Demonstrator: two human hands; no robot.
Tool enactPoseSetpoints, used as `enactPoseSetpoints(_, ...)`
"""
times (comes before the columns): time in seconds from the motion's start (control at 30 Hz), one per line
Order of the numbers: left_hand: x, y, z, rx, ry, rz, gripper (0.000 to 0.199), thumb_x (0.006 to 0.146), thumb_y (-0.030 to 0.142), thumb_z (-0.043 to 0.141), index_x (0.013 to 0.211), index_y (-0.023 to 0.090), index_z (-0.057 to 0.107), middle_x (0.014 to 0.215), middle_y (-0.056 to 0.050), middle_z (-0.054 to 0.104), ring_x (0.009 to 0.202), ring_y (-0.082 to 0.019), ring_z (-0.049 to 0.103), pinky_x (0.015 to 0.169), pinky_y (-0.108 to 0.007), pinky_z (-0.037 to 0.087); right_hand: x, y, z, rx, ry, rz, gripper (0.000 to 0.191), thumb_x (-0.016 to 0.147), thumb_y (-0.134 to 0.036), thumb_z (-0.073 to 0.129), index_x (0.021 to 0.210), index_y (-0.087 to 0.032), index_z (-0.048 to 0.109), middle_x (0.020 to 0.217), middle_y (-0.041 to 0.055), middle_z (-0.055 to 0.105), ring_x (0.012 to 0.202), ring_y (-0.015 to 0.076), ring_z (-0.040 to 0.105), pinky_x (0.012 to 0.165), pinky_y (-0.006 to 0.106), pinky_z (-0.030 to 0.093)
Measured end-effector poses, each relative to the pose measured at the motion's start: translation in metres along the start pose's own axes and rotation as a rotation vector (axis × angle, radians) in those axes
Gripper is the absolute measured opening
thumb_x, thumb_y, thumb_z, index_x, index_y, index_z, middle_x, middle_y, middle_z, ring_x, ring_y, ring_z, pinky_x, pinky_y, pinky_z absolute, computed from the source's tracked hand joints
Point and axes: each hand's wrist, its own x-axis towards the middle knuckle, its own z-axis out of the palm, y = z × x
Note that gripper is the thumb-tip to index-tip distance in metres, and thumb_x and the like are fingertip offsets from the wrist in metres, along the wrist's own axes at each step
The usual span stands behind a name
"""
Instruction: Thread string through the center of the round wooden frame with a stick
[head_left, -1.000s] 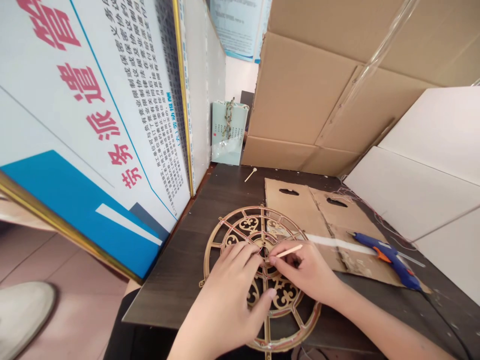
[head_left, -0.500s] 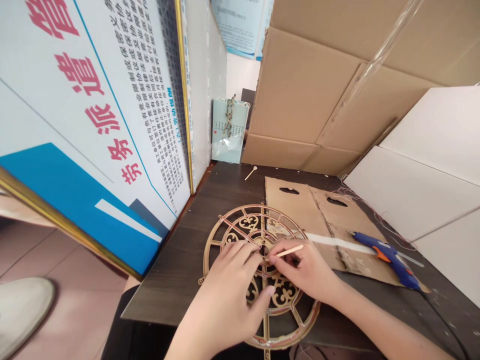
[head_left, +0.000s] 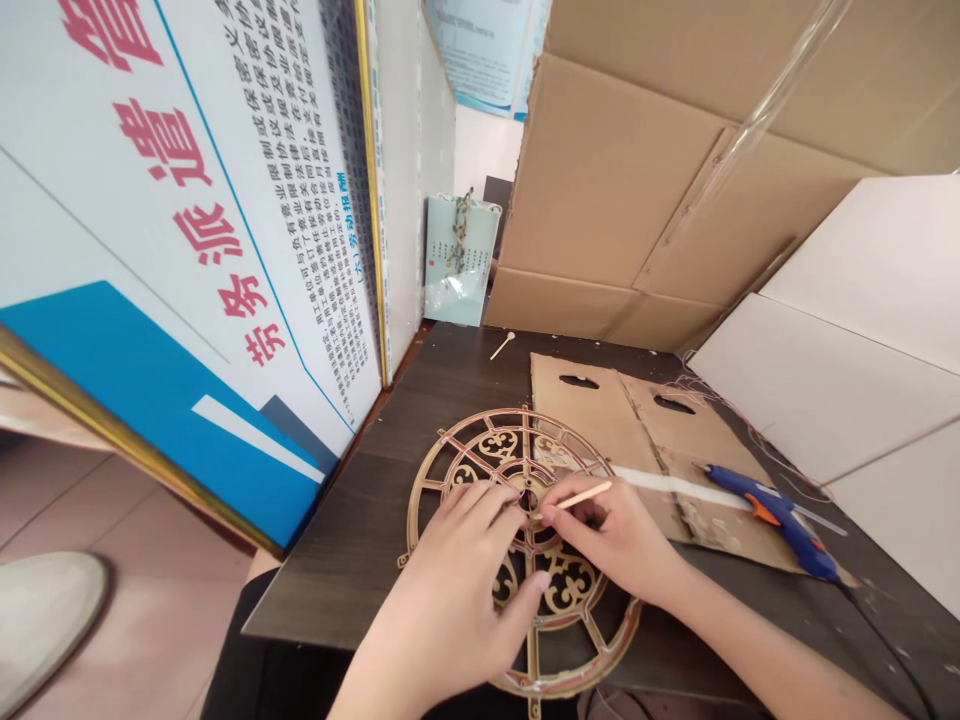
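On my feed the change is small: the thin pale wooden stick [head_left: 577, 497] in the right hand [head_left: 611, 540] has edged closer to the centre hub of the round, gold-brown openwork wheel [head_left: 501, 444]. Nothing else on the tabletop has visibly shifted. The right hand's grip is closed on the stick, pinched between thumb and fingertips, with its tip at the hub. The left hand [head_left: 442, 600] has an open grip, its fingers [head_left: 487, 500] spread flat on the wheel beside the hub and holding nothing else that I can see.

The wheel lies flat on the dark wood-grain tabletop [head_left: 360, 540], its near edge running past the table's edge. Thin reddish strands cross its spokes. Just beside it lies a flattened brown cardboard sheet [head_left: 592, 410] with two handle slots and a white strip [head_left: 675, 486] across it. On that sheet's far corner rests a blue hot glue gun [head_left: 780, 515] with an orange trigger.

The wall sign [head_left: 187, 230] reads 劳务派遣 in large red characters. Its small black text is headed in blue 劳动报酬, and I can't read the rest reliably. I see no brand on the glue gun.
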Motion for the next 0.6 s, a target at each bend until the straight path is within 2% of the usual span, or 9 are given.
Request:
enactPoseSetpoints(0.2,-0.0003,-0.0002,-0.0014,-0.006,-0.014,-0.001,0.024,0.095,0.027,0.058,0.118,0.021,0.06,0.129,-0.009,0.062,0.125,-0.033,0.057,0.11,-0.068,0.046,-0.0009,-0.0004,0.0008,-0.015,-0.005,0.004,0.018,0.091,-0.033,0.062,0.086,-0.021,0.075,0.081,0.004,0.075,0.073,0.0194,0.067,0.057,0.027,0.049)
enactPoseSetpoints(0.6,0.0015,-0.0003,-0.0003,-0.016,-0.015,-0.009,0.027,0.094,0.025,0.058,0.121,0.021,0.059,0.129,-0.008,0.062,0.125,-0.032,0.055,0.112,-0.067,0.044,0.0002,-0.0011,0.0001,-0.031,-0.024,-0.029,0.017,0.092,-0.029,0.062,0.085,-0.022,0.075,0.081,0.0024,0.076,0.074,0.0189,0.069,0.065,0.028,0.054)
